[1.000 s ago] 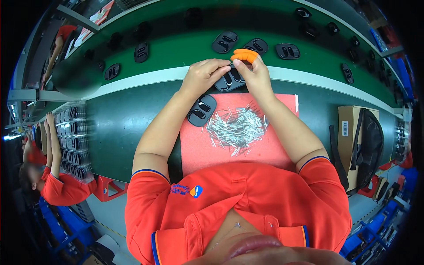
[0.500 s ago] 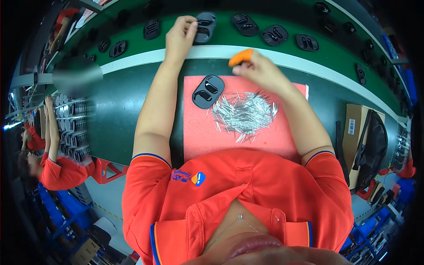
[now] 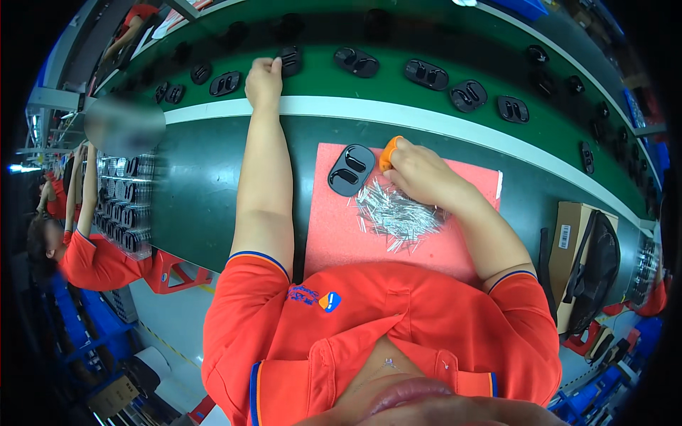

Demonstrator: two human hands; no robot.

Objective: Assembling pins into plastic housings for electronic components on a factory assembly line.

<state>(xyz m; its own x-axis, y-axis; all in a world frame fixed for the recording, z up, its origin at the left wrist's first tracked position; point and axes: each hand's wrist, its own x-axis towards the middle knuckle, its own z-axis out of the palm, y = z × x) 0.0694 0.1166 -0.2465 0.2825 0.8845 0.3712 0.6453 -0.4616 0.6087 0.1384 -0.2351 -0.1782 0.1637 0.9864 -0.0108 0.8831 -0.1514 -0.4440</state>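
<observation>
My left hand [image 3: 264,84] reaches far across to the green belt, with its fingers closed at the left edge of a dark oval case [image 3: 290,62]. My right hand [image 3: 420,172] is over the far edge of the pink mat [image 3: 334,241], fingers curled. An orange cover [image 3: 388,152] shows at its index finger; whatever the fingertips pinch is hidden. Just left of that hand, another dark oval case [image 3: 352,170] lies tilted on the mat, two glossy black curved pieces in it. A loose heap of thin silvery-clear sticks [image 3: 399,219] spreads below my right hand.
More dark cases, such as one [image 3: 426,74] to the right, lie along the green belt [image 3: 312,85] behind a white rail [image 3: 341,108]. Stacked clear trays [image 3: 124,206] stand at left near another person [image 3: 106,259]. A cardboard box [image 3: 568,241] and black bag [image 3: 597,263] sit at right.
My left hand has let go of one case on the belt and moved left to another. My right hand has come nearer over the mat and the sticks. The view has shifted.
</observation>
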